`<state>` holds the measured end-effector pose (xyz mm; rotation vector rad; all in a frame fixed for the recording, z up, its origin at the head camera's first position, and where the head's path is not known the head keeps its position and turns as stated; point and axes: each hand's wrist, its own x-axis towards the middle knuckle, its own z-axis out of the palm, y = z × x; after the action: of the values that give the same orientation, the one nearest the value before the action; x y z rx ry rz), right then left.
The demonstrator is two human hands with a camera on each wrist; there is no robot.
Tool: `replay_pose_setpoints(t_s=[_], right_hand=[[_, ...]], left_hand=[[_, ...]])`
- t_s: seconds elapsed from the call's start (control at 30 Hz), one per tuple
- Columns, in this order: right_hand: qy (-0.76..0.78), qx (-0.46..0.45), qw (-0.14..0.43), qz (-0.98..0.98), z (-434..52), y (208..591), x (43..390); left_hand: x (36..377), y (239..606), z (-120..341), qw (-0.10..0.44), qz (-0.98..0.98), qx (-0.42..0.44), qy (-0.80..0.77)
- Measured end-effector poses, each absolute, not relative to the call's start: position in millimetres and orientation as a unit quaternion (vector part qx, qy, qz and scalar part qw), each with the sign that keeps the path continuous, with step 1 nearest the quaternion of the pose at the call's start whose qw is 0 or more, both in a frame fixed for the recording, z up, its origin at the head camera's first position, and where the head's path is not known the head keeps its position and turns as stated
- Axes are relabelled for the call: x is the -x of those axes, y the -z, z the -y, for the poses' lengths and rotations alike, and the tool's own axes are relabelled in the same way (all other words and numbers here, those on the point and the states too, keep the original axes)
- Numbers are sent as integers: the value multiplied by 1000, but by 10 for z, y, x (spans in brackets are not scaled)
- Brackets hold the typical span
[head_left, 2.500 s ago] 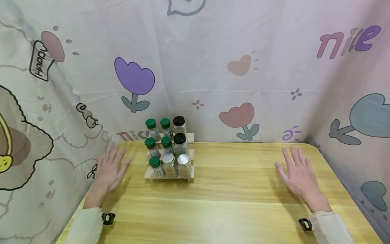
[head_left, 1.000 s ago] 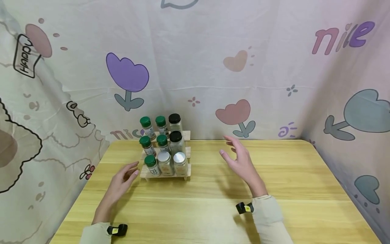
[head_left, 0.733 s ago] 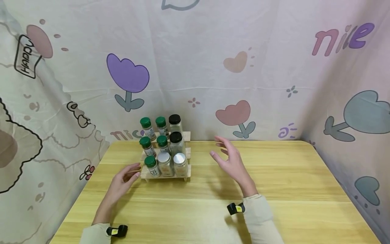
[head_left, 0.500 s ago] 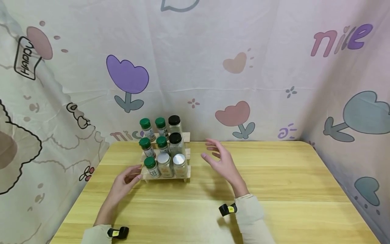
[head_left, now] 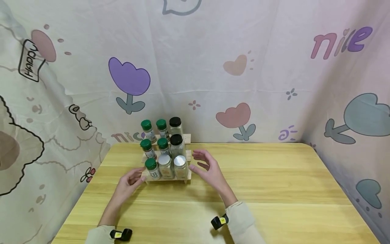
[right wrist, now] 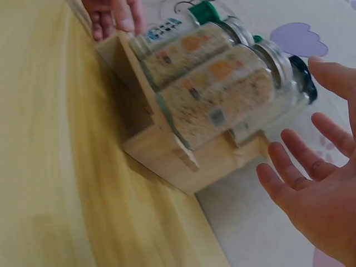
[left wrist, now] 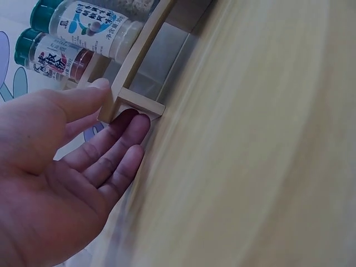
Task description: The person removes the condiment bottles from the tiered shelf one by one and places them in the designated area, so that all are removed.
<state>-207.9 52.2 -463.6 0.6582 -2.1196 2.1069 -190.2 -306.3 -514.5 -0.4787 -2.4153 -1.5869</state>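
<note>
A pale cartoon-print cloth [head_left: 213,67] with tulips and hearts hangs behind and to both sides of a light wooden table [head_left: 274,189]. At about eleven o'clock from the table's middle stands a three-step wooden spice rack [head_left: 167,177], near the back edge. It carries nine jars: five with green caps, two with black caps, two with silver caps. The front step holds one green-capped jar [head_left: 151,167] and the two silver-capped jars [head_left: 172,166]; the middle and top steps each hold two green and one black.

The left hand [head_left: 129,183] lies at the rack's nine o'clock end. In the left wrist view the thumb rests on the corner of the front step [left wrist: 133,94] while the straight fingers [left wrist: 119,147] reach beneath it, slightly apart, palm up. The right hand [head_left: 207,169] hovers at the rack's three o'clock end, palm turned toward the jars, fingers [right wrist: 300,161] spread and gently bent, clamped on nothing. It looks just clear of the wood, though blur in the right wrist view makes a light touch hard to rule out. Both sleeves are cream.
</note>
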Motion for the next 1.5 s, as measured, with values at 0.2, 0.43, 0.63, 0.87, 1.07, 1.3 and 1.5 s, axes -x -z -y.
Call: replay_pose_setpoints(t_s=[0.2,0.43,0.63,0.87,1.07,1.3,1.5], right_hand=[[-691,-232,27,684,-433,4720,2070],[-688,-227,20,688,-339,4739,2072],[-683,-224,16,695,-254,4796,2072],[-690,-206,21,693,-211,4796,2077],[-699,-196,18,687,-212,4755,2085],[-699,-205,23,685,-202,4761,2117],[-687,-213,29,694,-218,4779,2107]], left_hand=[[1886,5139,3042,71,819,116,558],[1894,5155,3051,70,822,97,557],[1882,5190,3077,69,824,86,556],[1890,5199,3081,63,823,73,559],[1912,5188,3086,53,824,69,559],[1933,5197,3106,49,815,72,572],[1932,5213,3122,47,812,77,576]])
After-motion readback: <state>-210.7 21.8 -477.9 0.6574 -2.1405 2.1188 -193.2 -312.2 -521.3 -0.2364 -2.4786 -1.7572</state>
